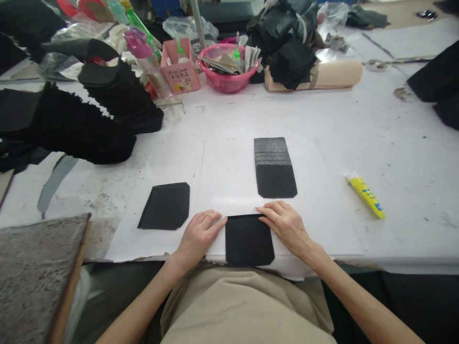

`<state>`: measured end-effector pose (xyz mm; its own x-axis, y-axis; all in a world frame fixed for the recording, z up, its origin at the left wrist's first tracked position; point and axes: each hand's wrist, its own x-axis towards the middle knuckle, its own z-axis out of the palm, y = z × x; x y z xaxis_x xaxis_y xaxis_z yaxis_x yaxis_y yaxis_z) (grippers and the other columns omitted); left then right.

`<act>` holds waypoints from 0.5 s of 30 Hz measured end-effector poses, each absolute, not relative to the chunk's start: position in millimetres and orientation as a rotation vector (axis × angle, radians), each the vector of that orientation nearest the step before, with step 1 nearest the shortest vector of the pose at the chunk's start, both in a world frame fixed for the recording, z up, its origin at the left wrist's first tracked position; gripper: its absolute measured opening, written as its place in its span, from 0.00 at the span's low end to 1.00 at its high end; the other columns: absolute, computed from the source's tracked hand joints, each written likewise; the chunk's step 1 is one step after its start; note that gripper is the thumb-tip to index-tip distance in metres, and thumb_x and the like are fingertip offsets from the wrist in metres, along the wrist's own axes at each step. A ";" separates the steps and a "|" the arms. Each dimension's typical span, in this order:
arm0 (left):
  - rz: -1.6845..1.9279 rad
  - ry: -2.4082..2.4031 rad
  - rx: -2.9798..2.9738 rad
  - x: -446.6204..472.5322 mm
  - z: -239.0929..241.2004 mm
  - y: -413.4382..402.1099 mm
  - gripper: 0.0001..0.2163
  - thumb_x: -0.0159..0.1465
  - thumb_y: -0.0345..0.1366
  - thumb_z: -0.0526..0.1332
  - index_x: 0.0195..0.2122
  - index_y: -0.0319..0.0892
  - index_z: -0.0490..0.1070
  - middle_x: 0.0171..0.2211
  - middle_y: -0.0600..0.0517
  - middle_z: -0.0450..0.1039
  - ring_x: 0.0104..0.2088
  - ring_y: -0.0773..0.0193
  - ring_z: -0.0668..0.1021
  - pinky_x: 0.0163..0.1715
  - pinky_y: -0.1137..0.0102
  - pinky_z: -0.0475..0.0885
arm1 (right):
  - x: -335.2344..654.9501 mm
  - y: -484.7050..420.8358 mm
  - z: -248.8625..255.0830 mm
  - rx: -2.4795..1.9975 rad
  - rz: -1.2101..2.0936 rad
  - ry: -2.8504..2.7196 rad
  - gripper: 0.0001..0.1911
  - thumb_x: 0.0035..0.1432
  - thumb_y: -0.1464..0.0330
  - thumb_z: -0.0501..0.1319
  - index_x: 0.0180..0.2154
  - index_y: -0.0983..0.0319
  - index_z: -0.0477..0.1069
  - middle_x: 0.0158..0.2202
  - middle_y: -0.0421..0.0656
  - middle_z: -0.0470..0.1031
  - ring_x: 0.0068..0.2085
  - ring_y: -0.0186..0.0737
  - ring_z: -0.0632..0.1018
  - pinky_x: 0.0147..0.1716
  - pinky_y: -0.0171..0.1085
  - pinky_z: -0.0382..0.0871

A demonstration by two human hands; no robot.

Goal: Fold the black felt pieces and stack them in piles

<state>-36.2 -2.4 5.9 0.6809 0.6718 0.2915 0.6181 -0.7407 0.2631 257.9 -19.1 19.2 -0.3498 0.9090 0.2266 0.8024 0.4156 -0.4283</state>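
Observation:
A black pocket-shaped fabric piece (pixel 248 241) lies flat at the near edge of the white table (pixel 358 138). My left hand (pixel 199 235) rests on the table with its fingers stretched flat onto the piece's upper left corner. My right hand (pixel 287 225) lies flat too, its fingertips pressing the upper right corner. Neither hand grips anything. A small stack of black pieces (pixel 165 206) lies to the left. A fanned stack of grey-and-black pieces (pixel 274 166) sits just beyond the hands.
A yellow glue tube (pixel 366 195) lies to the right. Large heaps of black cut pieces (pixel 82 119) fill the left side. At the back stand a pink bowl (pixel 227 71), a pink box (pixel 179 67), a beige roll (pixel 322 75) and black scraps. A grey board (pixel 36 272) sits near left.

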 end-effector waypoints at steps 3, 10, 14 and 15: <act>0.660 1.100 2.595 -34.1 7.4 -1.3 0.09 0.70 0.29 0.56 0.48 0.42 0.72 0.47 0.46 0.73 0.49 0.56 0.74 0.50 0.59 0.71 | 241.9 -14.2 23.0 -1.545 0.307 -2.329 0.07 0.61 0.70 0.65 0.43 0.61 0.73 0.39 0.45 0.74 0.43 0.47 0.72 0.43 0.45 0.68; 0.781 1.215 2.096 -28.7 15.3 0.8 0.07 0.70 0.33 0.56 0.45 0.42 0.72 0.44 0.47 0.73 0.47 0.60 0.74 0.49 0.64 0.71 | 240.5 -4.2 26.2 -1.592 0.529 -2.232 0.08 0.57 0.73 0.67 0.32 0.60 0.68 0.34 0.41 0.72 0.38 0.43 0.70 0.37 0.40 0.65; 0.784 1.201 1.968 -19.9 17.6 4.1 0.12 0.68 0.37 0.60 0.51 0.43 0.69 0.46 0.48 0.72 0.46 0.61 0.75 0.48 0.66 0.71 | 240.9 -5.6 23.2 -1.588 0.671 -2.094 0.06 0.60 0.73 0.62 0.32 0.59 0.68 0.33 0.40 0.73 0.36 0.40 0.72 0.36 0.38 0.65; 0.770 1.182 1.951 -16.6 18.3 5.4 0.14 0.67 0.38 0.62 0.53 0.43 0.69 0.46 0.48 0.72 0.45 0.61 0.75 0.47 0.66 0.71 | 240.7 -6.0 22.9 -1.591 0.734 -2.052 0.05 0.61 0.72 0.61 0.32 0.59 0.68 0.32 0.39 0.73 0.35 0.39 0.73 0.35 0.37 0.64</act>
<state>-16.6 5.4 18.3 0.4019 0.9074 0.1229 0.4790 -0.3227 0.8163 240.7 -6.0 22.9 -0.2415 0.9702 0.0215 0.7365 0.1976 -0.6470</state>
